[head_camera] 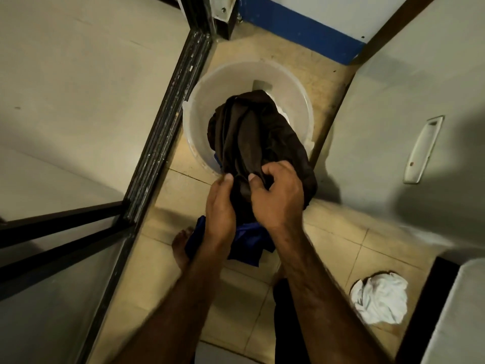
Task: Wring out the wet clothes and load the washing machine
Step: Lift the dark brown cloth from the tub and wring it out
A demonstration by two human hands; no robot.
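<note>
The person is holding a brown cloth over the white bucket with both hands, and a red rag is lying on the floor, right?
Almost. The rag on the floor is white, not red, as the head view shows. The rest holds: the left hand and the right hand both hold the brown cloth over the white bucket.
</note>
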